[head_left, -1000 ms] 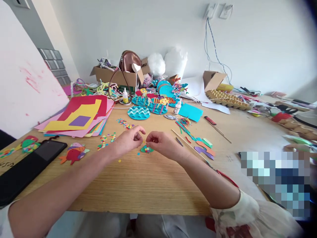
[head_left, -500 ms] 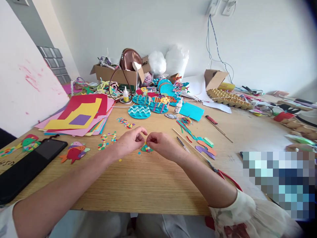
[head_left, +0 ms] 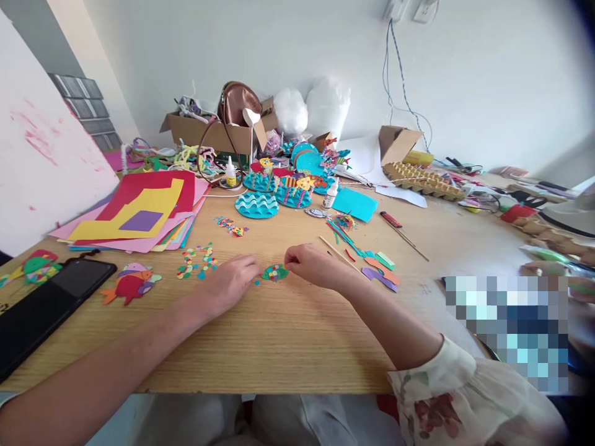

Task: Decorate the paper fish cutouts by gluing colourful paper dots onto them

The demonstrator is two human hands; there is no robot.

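Green leaf shape: lying flat on the surface, between both hands; decorated with coloured dots; more fully exposed than half a second ago.
Left hand: lowered since the earlier frame, from a raised, hooked pose to one close to the surface; now just beside the shape's left end.
Left fingers: bent downward; tips obscured, so impossible to tell whether grasping or released.
Right hand: farther from the left hand than before; now at the shape's right end.
Right fingers: curled inward; grip on anything, or contact with the shape, impossible to tell.
Blue dot: just beside the left fingers.
Yellow dot: exposed half a second ago, now out of sight.
Red-handled scissors: partly exposed earlier, now hidden.
Black phone: cut off at left.
Pixelated patch: illegible.
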